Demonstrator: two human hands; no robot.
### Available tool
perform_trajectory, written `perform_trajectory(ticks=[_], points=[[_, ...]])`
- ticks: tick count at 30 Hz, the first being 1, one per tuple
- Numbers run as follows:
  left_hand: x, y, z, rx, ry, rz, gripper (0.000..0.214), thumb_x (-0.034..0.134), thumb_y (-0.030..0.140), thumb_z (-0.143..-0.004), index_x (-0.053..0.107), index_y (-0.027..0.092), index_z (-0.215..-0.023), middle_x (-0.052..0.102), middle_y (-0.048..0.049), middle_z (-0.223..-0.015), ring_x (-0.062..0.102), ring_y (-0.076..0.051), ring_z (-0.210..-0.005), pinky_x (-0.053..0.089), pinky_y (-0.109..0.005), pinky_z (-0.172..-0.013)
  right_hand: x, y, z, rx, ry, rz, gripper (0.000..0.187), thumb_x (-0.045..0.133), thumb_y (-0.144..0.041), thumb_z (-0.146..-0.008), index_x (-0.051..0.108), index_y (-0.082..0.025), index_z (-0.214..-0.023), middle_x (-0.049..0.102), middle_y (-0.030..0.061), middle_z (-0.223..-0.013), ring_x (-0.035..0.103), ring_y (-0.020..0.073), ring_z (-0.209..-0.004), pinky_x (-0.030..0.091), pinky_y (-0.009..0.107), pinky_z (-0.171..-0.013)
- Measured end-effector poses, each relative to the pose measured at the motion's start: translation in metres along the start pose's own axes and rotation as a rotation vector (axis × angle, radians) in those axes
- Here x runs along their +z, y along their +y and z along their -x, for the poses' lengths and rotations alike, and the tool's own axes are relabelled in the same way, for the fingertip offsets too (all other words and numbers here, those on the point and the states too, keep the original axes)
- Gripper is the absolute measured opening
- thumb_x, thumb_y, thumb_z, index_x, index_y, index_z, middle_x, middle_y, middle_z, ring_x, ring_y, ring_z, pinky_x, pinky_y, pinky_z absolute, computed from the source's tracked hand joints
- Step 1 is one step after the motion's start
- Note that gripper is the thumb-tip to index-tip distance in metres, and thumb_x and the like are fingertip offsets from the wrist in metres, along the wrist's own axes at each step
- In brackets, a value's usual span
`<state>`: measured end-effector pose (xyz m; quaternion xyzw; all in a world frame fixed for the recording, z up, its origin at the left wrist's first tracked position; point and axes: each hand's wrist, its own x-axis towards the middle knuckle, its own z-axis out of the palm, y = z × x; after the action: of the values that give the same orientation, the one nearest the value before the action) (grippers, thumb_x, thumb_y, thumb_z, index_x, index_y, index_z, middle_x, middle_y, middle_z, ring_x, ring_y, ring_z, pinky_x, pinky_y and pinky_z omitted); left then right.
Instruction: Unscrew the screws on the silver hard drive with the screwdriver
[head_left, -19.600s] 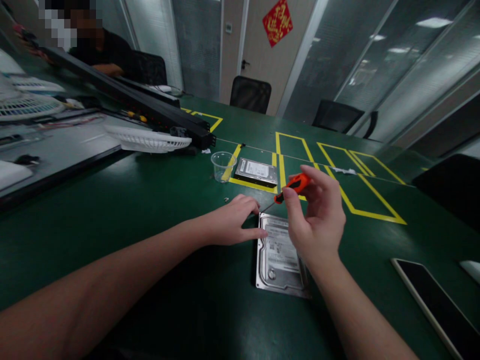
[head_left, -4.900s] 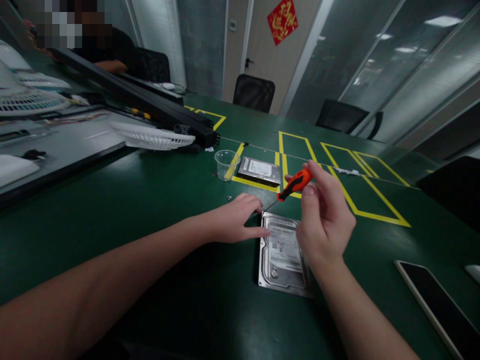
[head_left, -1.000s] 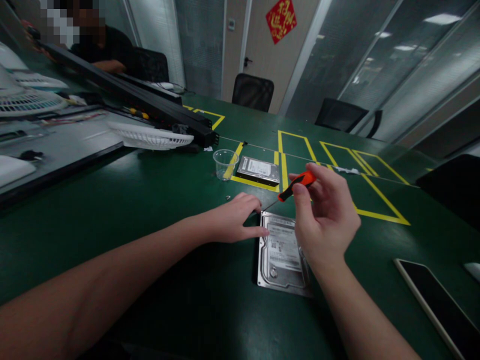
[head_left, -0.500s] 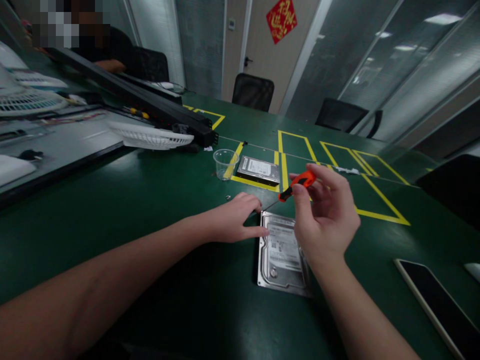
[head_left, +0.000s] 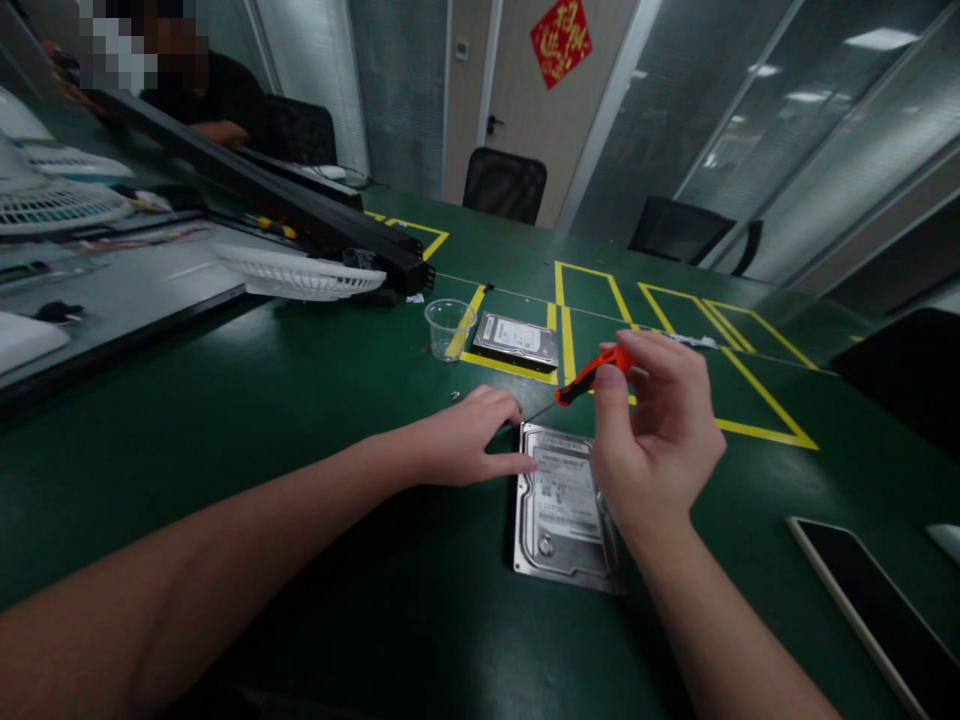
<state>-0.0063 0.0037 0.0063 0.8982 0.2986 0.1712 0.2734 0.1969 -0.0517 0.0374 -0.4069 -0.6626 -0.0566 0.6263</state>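
Note:
A hard drive lies label side up on the green table before me. My left hand steadies it, the thumb on its top and the fingers curled by its far left corner. In my right hand is a red and black screwdriver, held tilted between thumb and fingers. The screwdriver's thin shaft slants down to that same corner; its tip is too small to tell whether it sits in a screw. Small metal bits, perhaps screws, lie just beyond my left hand.
Farther off are a clear plastic cup and a second hard drive within yellow tape. A phone lies at right. White fan parts and a long black bar occupy the left. A person sits at the far left.
The screwdriver handle has turned a little and my right thumb has shifted slightly right along it. My left hand and the hard drive stay in place.

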Motion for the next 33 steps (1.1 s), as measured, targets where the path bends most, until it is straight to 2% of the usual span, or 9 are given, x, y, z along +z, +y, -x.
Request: perform_trajectory(ticks=[3,5,9,14,16,19,23,29,33], points=[[0.0001,-0.0002,0.0001,0.0,-0.001,0.0,0.043,0.075,0.056,-0.096,0.062,0.02,-0.114,0.066,-0.0129,-0.131,0.057,-0.032,-0.124,0.05,-0.046,-0.106,0.0007,-0.0002,0.0006,0.017,-0.032,-0.061,0.041,0.066,-0.018,-0.099,0.07,-0.032,-0.138,0.067,0.0089,-0.14,0.071,0.0293,-0.13,0.066,0.055,-0.105],[0.0006,-0.0003,0.0002,0.002,0.0,-0.004,0.043,0.075,0.056,-0.096,0.063,0.02,-0.114,0.066,-0.0129,-0.13,0.058,-0.032,-0.124,0.05,-0.046,-0.106,0.0006,-0.0006,0.0003,0.008,-0.042,-0.046,0.044,0.066,-0.019,-0.1,0.068,-0.034,-0.141,0.067,0.0083,-0.143,0.071,0.0283,-0.129,0.067,0.053,-0.104],[0.0018,-0.0008,0.0002,0.005,0.009,-0.01,0.043,0.074,0.057,-0.096,0.063,0.02,-0.114,0.067,-0.0133,-0.132,0.058,-0.032,-0.124,0.05,-0.047,-0.106,-0.0012,-0.0021,-0.0019,-0.052,-0.014,0.06,0.041,0.066,-0.019,-0.1,0.071,-0.033,-0.138,0.072,0.0073,-0.133,0.07,0.0264,-0.127,0.064,0.05,-0.105],[0.0017,-0.0011,0.0002,0.012,0.01,-0.006,0.043,0.075,0.057,-0.095,0.063,0.02,-0.114,0.067,-0.013,-0.131,0.058,-0.032,-0.124,0.05,-0.046,-0.107,-0.0024,-0.0026,-0.0011,-0.023,-0.009,0.028,0.035,0.059,-0.022,-0.103,0.072,-0.031,-0.135,0.072,0.0088,-0.132,0.07,0.0294,-0.128,0.06,0.06,-0.111],[0.0012,-0.0007,0.0002,0.011,0.01,-0.005,0.043,0.075,0.057,-0.095,0.062,0.02,-0.114,0.067,-0.0128,-0.131,0.058,-0.032,-0.124,0.05,-0.046,-0.107,-0.0011,-0.0018,0.0004,0.011,-0.016,-0.037,0.035,0.059,-0.022,-0.104,0.07,-0.031,-0.136,0.07,0.0097,-0.136,0.07,0.031,-0.13,0.061,0.063,-0.11],[0.0005,0.0003,0.0002,0.004,0.005,-0.009,0.042,0.076,0.055,-0.096,0.062,0.02,-0.114,0.066,-0.0129,-0.131,0.058,-0.032,-0.125,0.049,-0.046,-0.108,0.0014,-0.0006,0.0014,0.032,0.02,-0.082,0.032,0.064,-0.022,-0.101,0.07,-0.029,-0.132,0.068,0.0109,-0.136,0.072,0.0317,-0.127,0.066,0.059,-0.101],[0.0001,0.0011,0.0001,-0.004,-0.001,-0.01,0.043,0.077,0.055,-0.095,0.063,0.019,-0.115,0.067,-0.0132,-0.131,0.057,-0.033,-0.125,0.05,-0.046,-0.107,0.0012,-0.001,-0.0003,-0.017,0.052,0.011,0.031,0.072,-0.021,-0.096,0.072,-0.029,-0.126,0.071,0.0094,-0.127,0.071,0.0297,-0.122,0.067,0.054,-0.095],[0.0007,0.0006,-0.0002,0.003,0.005,-0.008,0.041,0.077,0.054,-0.095,0.063,0.019,-0.113,0.066,-0.0129,-0.13,0.058,-0.032,-0.125,0.049,-0.046,-0.108,-0.003,-0.0044,-0.0003,0.018,-0.061,0.0,0.039,0.056,-0.022,-0.105,0.069,-0.032,-0.14,0.067,0.0084,-0.146,0.069,0.0303,-0.133,0.063,0.059,-0.109],[0.0012,0.0003,-0.0001,0.003,0.01,-0.001,0.042,0.077,0.055,-0.096,0.062,0.02,-0.114,0.066,-0.0133,-0.13,0.058,-0.033,-0.125,0.05,-0.047,-0.108,-0.0029,-0.0042,-0.0008,0.014,-0.047,0.013,0.038,0.051,-0.02,-0.106,0.071,-0.031,-0.137,0.069,0.0078,-0.144,0.068,0.0297,-0.135,0.059,0.06,-0.114]])
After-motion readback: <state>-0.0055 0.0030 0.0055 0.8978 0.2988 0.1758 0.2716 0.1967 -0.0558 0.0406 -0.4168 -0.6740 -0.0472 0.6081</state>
